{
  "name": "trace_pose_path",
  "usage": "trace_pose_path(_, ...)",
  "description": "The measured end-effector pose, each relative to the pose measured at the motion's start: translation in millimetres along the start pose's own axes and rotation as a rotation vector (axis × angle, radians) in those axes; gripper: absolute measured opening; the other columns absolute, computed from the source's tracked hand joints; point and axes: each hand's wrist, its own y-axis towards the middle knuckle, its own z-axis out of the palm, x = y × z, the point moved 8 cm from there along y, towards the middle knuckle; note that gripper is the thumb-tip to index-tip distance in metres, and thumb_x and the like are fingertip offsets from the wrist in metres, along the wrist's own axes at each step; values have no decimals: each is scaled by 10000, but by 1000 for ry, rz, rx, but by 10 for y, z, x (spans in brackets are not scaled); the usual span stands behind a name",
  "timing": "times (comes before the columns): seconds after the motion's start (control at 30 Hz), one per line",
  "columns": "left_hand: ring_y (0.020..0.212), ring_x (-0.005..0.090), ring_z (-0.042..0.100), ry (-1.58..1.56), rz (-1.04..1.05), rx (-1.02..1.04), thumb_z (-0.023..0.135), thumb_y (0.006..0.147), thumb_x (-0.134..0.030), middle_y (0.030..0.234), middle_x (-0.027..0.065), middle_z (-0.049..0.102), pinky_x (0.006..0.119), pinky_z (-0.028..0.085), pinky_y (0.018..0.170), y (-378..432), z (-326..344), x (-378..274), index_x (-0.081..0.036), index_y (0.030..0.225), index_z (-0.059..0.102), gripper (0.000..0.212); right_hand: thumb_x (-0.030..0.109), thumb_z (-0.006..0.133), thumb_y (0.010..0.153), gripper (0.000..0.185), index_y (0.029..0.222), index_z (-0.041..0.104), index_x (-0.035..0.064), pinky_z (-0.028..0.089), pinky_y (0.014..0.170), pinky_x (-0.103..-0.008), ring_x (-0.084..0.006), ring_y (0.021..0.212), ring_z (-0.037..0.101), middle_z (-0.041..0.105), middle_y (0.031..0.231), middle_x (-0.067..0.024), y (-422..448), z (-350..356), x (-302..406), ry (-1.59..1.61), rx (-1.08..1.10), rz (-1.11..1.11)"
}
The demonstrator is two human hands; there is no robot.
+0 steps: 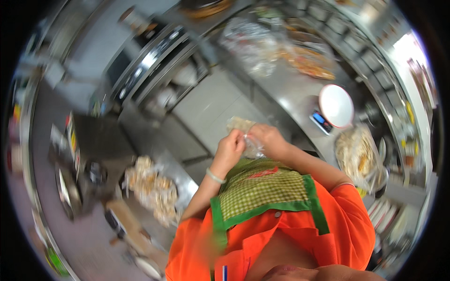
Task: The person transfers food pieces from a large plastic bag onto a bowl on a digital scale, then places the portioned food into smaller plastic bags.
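Note:
Both hands meet in front of my checked apron, above the tiled floor. Between them is a small clear plastic bag (pixel 240 123) with pale contents that I cannot make out. The fingers of my left hand (pixel 230 146) pinch its gathered plastic. Close beside it, my right hand (pixel 269 139) grips the same bag, and loose crinkled plastic hangs below the fingers. Blur hides the exact grip of the fingertips.
To the right, a steel counter (pixel 277 93) bears a white bowl (pixel 336 106) on a digital scale (pixel 321 122). A bag of pale food (pixel 357 154) lies nearer me, with plastic bags (pixel 251 45) farther off. At left, bagged pale pieces (pixel 154 189) lie on another steel surface.

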Motion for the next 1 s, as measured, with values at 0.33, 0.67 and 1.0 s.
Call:
trace_pose_path(0.33,690,389,619,441,-202,-273,579,832,-113,746,195,624,439,483,592,-1233,-814,638,-40,925,581,117,148,613,896,152,858,551,14,477,629,-396,-295,704,595,600,744,-128,301,1024,493,237,383,38)
trace_pose_path(0.67,704,418,566,625,-446,-322,600,797,-107,763,215,588,473,453,637,-2614,-1722,1115,-2,807,564,111,217,586,939,244,1080,594,17,491,712,-320,-161,761,590,656,876,-81,10,1394,-18,694,539,436)
trace_pose_path(1.0,774,434,621,817,-353,78,553,878,-183,811,235,654,493,491,694,-1416,-1318,1359,-28,855,645,181,227,530,928,247,1062,624,42,506,732,-364,-225,777,630,681,889,-99,-1148,365,-1190,587,118,778)
